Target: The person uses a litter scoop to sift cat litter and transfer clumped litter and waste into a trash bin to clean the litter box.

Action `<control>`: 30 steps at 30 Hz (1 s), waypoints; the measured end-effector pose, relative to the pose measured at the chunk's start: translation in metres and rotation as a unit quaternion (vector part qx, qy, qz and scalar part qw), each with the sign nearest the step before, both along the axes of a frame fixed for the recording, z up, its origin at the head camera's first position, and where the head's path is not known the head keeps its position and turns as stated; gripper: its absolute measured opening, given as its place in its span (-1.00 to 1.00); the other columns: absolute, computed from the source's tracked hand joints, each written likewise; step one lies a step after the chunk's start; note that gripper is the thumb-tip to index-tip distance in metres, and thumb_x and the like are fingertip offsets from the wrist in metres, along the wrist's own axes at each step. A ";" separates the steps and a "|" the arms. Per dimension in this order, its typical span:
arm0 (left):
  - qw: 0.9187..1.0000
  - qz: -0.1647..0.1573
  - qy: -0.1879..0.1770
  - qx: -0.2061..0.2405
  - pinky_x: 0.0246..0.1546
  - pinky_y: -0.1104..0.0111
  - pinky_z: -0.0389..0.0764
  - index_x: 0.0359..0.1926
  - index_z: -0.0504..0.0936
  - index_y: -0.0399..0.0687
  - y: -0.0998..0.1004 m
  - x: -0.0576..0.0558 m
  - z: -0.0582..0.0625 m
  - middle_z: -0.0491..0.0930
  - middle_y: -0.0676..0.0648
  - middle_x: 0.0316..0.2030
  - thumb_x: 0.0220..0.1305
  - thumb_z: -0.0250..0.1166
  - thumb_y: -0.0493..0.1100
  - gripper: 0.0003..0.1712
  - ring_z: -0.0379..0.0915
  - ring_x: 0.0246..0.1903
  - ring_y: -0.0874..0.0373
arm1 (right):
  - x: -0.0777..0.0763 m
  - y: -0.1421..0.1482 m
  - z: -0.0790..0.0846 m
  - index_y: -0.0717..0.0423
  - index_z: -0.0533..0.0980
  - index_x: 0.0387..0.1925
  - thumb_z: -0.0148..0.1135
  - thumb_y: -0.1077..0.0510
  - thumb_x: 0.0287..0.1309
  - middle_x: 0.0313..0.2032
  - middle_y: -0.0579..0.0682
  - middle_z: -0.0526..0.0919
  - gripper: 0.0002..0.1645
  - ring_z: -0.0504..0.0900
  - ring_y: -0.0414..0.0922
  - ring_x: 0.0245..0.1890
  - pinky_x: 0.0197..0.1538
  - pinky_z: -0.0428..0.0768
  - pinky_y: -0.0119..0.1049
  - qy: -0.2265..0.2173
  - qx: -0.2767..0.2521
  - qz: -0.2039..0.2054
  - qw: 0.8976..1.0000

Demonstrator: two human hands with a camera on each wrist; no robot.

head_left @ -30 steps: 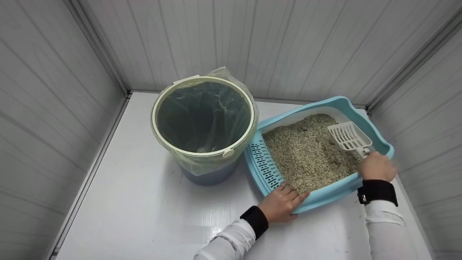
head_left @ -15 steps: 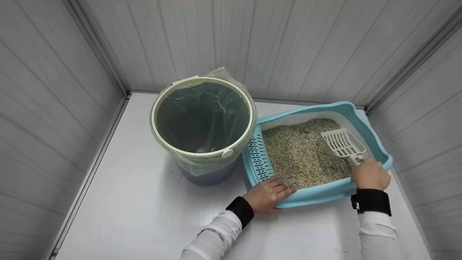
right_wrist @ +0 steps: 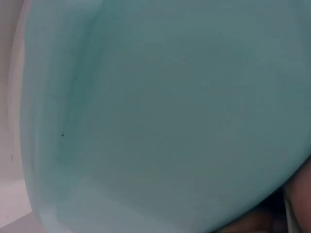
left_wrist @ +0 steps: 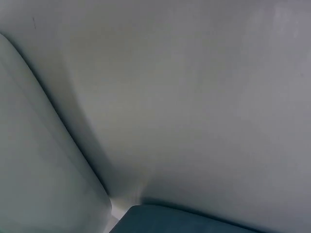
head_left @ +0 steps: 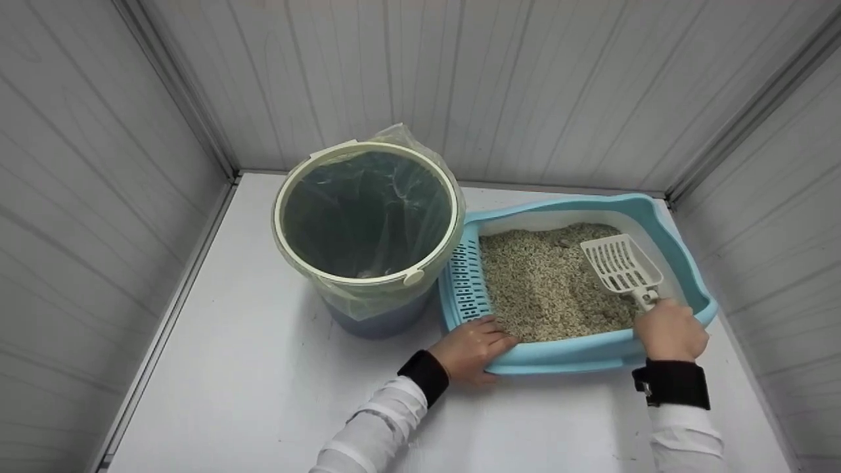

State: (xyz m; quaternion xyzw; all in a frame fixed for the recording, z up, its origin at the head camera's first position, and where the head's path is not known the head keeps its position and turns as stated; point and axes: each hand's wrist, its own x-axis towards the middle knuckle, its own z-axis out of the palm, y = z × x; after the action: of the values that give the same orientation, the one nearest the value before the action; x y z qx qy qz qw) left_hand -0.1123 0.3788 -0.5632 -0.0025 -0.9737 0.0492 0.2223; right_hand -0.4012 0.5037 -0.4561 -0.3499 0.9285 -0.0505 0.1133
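A light blue litter box [head_left: 558, 355] filled with tan granular litter [head_left: 539, 276] stands at the right of the table. My left hand [head_left: 470, 348] grips its near left corner, fingers over the rim and the thumb lower on the outside. My right hand [head_left: 671, 332] holds a white slotted litter scoop [head_left: 621, 263] by its handle, at the near right rim. The scoop's head is over the litter; whether it touches cannot be told. In the right wrist view the box's pale wall [right_wrist: 170, 107] fills most of the picture, with part of the hand at the lower right.
Close against the box's left side stands a blue bucket [head_left: 381, 322] with a cream rim and a translucent yellowish bag [head_left: 355, 299] lining it. The white tabletop [head_left: 217, 368] extends left and in front. Grey panel walls [head_left: 525, 98] enclose three sides.
The litter box has turned, its near edge swinging left and its far right corner coming nearer. My left hand has moved left with the corner. My right hand, still holding the scoop, has moved slightly nearer and left.
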 end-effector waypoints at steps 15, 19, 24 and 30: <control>0.984 0.173 -0.034 -0.013 0.09 0.05 0.32 -0.01 0.37 0.06 0.041 -0.019 0.010 0.59 0.07 -0.30 -0.18 0.09 0.50 -0.19 0.47 -0.19 0.12 | -0.110 -0.015 0.007 0.45 0.39 -0.39 -0.03 0.05 0.13 -0.63 0.41 0.45 -0.57 0.39 0.20 -0.76 -0.80 0.21 -0.11 0.122 -0.152 0.079 0.978; 0.978 0.203 -0.022 -0.037 0.09 0.04 0.31 0.03 0.38 0.07 0.047 -0.023 0.003 0.56 0.07 -0.26 -0.17 0.11 0.47 -0.18 0.44 -0.15 0.10 | -0.127 -0.018 0.001 0.43 0.36 -0.48 -0.03 -0.07 0.17 -0.65 0.40 0.44 -0.46 0.40 0.19 -0.75 -0.78 0.22 -0.09 0.110 -0.131 0.100 0.980; 0.979 0.192 0.025 -0.066 0.04 0.14 0.37 -0.05 0.43 0.06 0.044 -0.023 -0.003 0.54 0.09 -0.28 -0.15 0.18 0.37 -0.30 0.45 -0.20 0.15 | -0.131 -0.023 -0.004 0.38 0.40 -0.56 0.01 -0.05 0.14 -0.64 0.37 0.45 -0.50 0.40 0.15 -0.74 -0.76 0.23 -0.09 0.103 -0.118 0.131 0.979; 0.981 0.170 0.054 -0.079 -0.03 0.26 0.42 -0.19 0.44 0.06 0.037 -0.025 -0.005 0.53 0.11 -0.34 -0.15 0.18 0.35 -0.40 0.46 -0.26 0.18 | -0.133 -0.025 -0.005 0.36 0.44 -0.49 0.01 0.15 0.05 -0.57 0.35 0.46 -0.72 0.43 0.20 -0.68 -0.74 0.26 -0.03 0.109 -0.115 0.148 0.976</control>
State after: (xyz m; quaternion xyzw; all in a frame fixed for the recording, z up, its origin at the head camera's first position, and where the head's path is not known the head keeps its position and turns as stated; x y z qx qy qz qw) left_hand -0.1374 0.4162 -0.5685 0.1478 -0.9398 0.1626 0.2618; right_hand -0.5346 0.4784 -0.4613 -0.4976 0.8612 -0.1011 -0.0235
